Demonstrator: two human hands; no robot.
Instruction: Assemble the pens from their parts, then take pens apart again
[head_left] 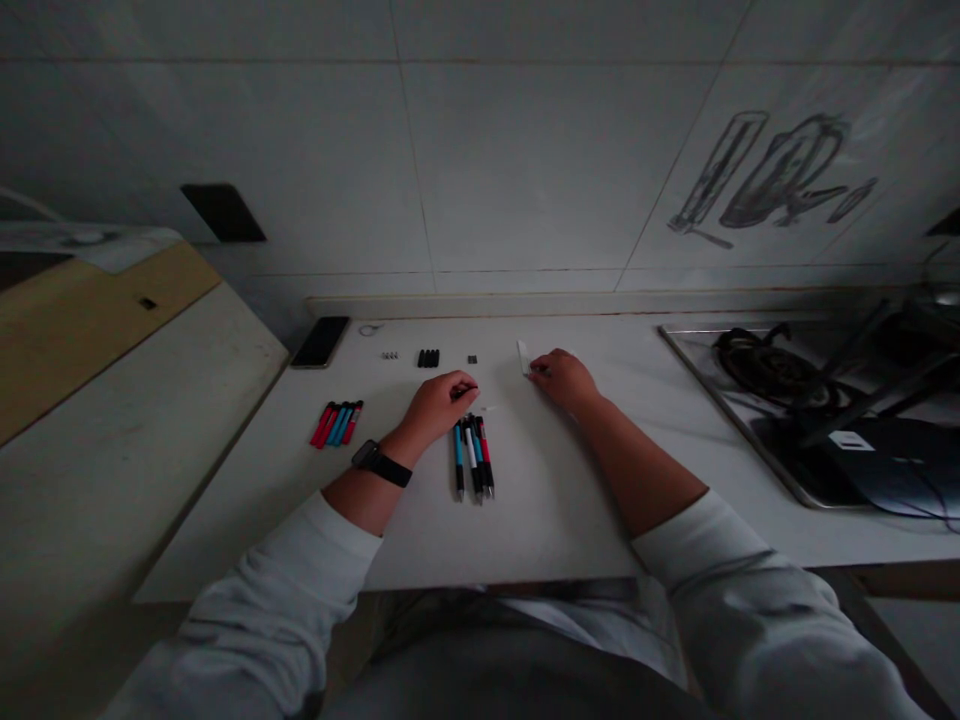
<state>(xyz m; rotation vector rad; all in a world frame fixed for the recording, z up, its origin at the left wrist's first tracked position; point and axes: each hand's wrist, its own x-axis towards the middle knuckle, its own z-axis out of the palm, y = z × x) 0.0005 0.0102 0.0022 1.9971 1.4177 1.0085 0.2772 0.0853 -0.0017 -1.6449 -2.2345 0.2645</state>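
My left hand, with a black watch on its wrist, is closed in a pinch just above a group of pens. A small dark piece shows at its fingertips, too small to name. My right hand is also pinched, low over the counter beside a thin white strip; whatever its fingers hold is hidden. The pens have blue, white and red barrels, black grips and pointed tips toward me. Beyond my hands lie short black sleeves, small dark pieces and tiny spring-like parts.
Several red and blue barrels lie at left on the white counter. Behind them are a phone and a small ring-shaped item. A gas stove stands at right, against the tiled wall.
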